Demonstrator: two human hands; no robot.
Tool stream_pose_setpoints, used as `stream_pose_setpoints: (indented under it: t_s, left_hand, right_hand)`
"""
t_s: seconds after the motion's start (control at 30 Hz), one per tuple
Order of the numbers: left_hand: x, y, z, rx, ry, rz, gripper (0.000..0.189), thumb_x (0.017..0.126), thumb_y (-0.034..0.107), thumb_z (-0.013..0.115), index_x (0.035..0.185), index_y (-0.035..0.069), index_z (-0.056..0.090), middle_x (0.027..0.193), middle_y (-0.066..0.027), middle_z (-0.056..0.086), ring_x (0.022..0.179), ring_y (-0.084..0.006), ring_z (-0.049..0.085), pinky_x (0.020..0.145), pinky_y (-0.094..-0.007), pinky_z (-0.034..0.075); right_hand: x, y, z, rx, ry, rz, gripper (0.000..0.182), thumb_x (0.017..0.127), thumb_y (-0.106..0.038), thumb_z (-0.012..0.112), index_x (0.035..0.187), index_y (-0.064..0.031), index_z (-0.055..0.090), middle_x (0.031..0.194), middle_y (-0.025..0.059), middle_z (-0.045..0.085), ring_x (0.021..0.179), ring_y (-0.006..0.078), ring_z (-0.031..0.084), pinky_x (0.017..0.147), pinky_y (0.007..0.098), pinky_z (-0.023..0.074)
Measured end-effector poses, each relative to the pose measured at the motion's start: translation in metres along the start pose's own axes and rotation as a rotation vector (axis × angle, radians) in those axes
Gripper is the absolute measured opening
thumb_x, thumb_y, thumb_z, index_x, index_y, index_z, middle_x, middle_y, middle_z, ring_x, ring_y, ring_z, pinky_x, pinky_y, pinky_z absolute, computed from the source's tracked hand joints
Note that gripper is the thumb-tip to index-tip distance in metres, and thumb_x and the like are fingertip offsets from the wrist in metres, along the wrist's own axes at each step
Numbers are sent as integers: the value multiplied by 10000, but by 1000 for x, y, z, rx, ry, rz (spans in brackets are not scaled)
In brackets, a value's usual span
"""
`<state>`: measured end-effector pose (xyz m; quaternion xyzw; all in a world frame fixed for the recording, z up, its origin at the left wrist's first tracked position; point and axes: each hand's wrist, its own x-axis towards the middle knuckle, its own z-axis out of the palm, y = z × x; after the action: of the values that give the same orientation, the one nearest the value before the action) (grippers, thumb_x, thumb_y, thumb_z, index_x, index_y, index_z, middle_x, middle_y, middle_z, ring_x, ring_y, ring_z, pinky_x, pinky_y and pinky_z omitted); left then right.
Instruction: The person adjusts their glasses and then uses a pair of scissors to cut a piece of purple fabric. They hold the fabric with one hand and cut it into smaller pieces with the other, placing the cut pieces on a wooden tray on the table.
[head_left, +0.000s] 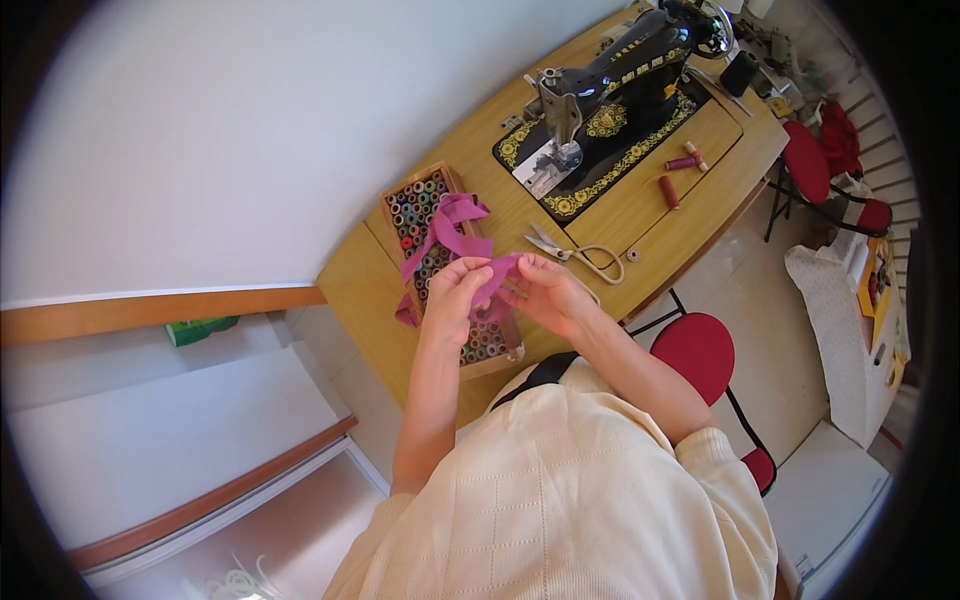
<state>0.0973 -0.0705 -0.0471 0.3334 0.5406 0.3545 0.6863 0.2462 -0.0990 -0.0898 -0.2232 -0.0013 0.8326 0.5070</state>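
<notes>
A magenta fabric strip (495, 280) is stretched between my two hands, above the near part of a wooden box of thread spools (489, 365). My left hand (456, 295) pinches it between thumb and fingers, and my right hand (553, 291) grips it on the other side. More of the strip lies in loops across the spools. Fabric scissors (596, 262) with pale handles lie partly open on the table, just beyond my right hand. A small metal bobbin (634, 255) is beside them.
A black sewing machine (630, 71) with gold decoration stands on the wooden table (360, 300). Several thread spools (669, 193) lie in front of it. A white wall (210, 135) borders the table. Red folding chairs (694, 352) stand at the right.
</notes>
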Motion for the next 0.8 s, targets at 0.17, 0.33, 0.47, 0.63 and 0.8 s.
stream_pose_setpoints:
  t_s: [0.17, 0.33, 0.47, 0.63, 0.8]
  left_hand:
    - [5, -2, 0, 12, 3, -9, 128, 756, 71, 590, 872, 23, 565, 707, -25, 568, 531, -75, 487, 458, -209, 400]
    - [4, -1, -2, 20, -37, 14, 145, 753, 56, 579, 895, 29, 562, 739, -15, 571, 580, -67, 505, 484, -198, 407]
    - [0, 2, -1, 53, -50, 71, 185, 754, 37, 569, 938, 25, 553, 801, -15, 573, 659, -63, 522, 553, -185, 423]
    - [-2, 2, -1, 72, -53, 107, 231, 751, 10, 553, 981, 30, 541, 837, -18, 571, 711, -62, 528, 616, -182, 424]
    - [-5, 4, 2, 72, -44, 135, 264, 749, 9, 540, 1009, 54, 532, 819, 0, 564, 672, -42, 513, 554, -164, 391]
  right_hand:
    - [4, 0, -7, 23, 15, -7, 86, 824, -188, 559, 861, -122, 518, 907, 7, 568, 890, 133, 517, 834, 339, 379]
    - [4, 2, -9, 51, 26, -6, 56, 834, -173, 544, 828, -132, 505, 866, -7, 572, 836, 122, 533, 811, 331, 393]
    - [2, 2, -4, 58, 42, -3, 46, 839, -164, 536, 830, -136, 502, 859, -8, 572, 825, 122, 539, 805, 329, 399]
    - [2, 2, -1, 59, 46, -3, 43, 839, -162, 536, 834, -137, 501, 866, -6, 571, 831, 125, 539, 807, 329, 402]
    - [2, 3, -2, 61, 43, 1, 42, 838, -159, 536, 836, -139, 500, 872, -6, 571, 835, 127, 538, 810, 331, 402]
